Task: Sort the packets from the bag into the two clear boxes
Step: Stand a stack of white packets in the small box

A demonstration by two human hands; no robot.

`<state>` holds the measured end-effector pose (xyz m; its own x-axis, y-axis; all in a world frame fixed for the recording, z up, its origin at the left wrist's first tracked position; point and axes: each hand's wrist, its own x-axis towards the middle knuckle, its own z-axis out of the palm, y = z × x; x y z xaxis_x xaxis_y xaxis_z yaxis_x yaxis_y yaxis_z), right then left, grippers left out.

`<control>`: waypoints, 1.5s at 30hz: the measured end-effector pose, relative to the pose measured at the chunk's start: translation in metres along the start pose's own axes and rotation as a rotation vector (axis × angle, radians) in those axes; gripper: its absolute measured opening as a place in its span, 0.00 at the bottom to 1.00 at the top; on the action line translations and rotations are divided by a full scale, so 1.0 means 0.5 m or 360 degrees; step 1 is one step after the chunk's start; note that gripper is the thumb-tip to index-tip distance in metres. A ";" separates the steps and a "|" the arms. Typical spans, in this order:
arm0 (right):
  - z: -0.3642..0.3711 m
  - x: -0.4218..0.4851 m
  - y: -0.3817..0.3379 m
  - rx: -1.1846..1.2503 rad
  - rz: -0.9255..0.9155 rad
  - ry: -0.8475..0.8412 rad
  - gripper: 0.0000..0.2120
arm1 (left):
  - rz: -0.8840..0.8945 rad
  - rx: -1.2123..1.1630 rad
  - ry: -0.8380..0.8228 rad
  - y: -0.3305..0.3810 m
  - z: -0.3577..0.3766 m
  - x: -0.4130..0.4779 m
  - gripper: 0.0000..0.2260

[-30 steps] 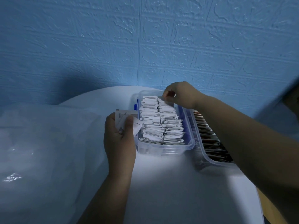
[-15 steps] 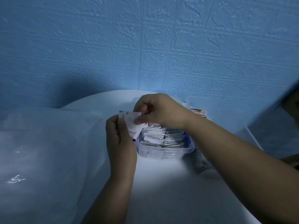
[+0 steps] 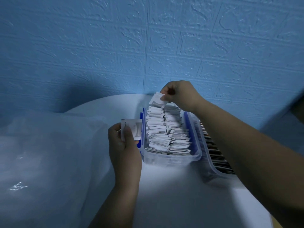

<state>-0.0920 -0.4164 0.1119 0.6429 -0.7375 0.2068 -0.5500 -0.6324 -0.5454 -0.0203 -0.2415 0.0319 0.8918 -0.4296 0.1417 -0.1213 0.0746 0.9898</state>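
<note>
Packets [image 3: 167,134], white, are found stacked in rows in the left box [image 3: 171,159], which is filled nearly to its rim. One packet [image 3: 157,100] is held over the far end of the left box, pinched at its upper corner between the thumb and fingertips of the right hand [image 3: 181,96], whose other fingers are curled in. This packet hangs tilted; whether its lower edge touches the stack cannot be told. A handful [image 3: 134,129] of packets is held upright just left of the left box by the left hand [image 3: 122,145], with the thumb clamped across the front and the fingers curled behind. Their number cannot be told. The right box [image 3: 209,162] is set close against the right side of the left box. Dark packets [image 3: 218,160] are seen in it, partly hidden by the right forearm. The bag [image 3: 49,153], clear and crumpled, lies left of the left box. Boxes and bag are borne on a white table [image 3: 172,195]. A blue embossed wall [image 3: 98,46] stands behind the left box.
</note>
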 end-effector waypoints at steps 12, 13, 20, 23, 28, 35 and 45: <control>0.048 0.029 0.011 -0.0332 -0.0061 -0.0184 0.09 | 0.0062 0.0077 -0.0073 -0.008 -0.003 0.006 0.03; 0.049 0.029 0.009 -0.0332 -0.0048 -0.0191 0.09 | 0.0068 0.0079 -0.0076 -0.009 -0.003 0.007 0.03; 0.049 0.039 -0.006 -0.0494 -0.0054 -0.0291 0.10 | 0.0091 0.0110 -0.0085 -0.009 -0.003 0.005 0.03; 0.043 0.040 -0.006 -0.0573 -0.0075 -0.0345 0.11 | 0.0083 0.0109 -0.0083 -0.009 -0.004 0.005 0.03; 0.037 0.041 -0.005 -0.0599 -0.0060 -0.0408 0.11 | 0.0081 0.0110 -0.0096 -0.007 -0.003 0.005 0.04; 0.061 0.041 -0.020 -0.0607 -0.0191 -0.0331 0.09 | 0.0078 0.0120 -0.0106 -0.005 -0.001 0.004 0.03; 0.052 0.037 0.002 -0.0596 -0.0204 -0.0327 0.08 | 0.0128 0.0147 -0.0106 -0.010 -0.001 0.003 0.04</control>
<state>-0.0668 -0.4246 0.0940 0.7904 -0.6089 0.0671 -0.5897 -0.7859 -0.1862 -0.0179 -0.2420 0.0274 0.8472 -0.4844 0.2181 -0.2335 0.0291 0.9719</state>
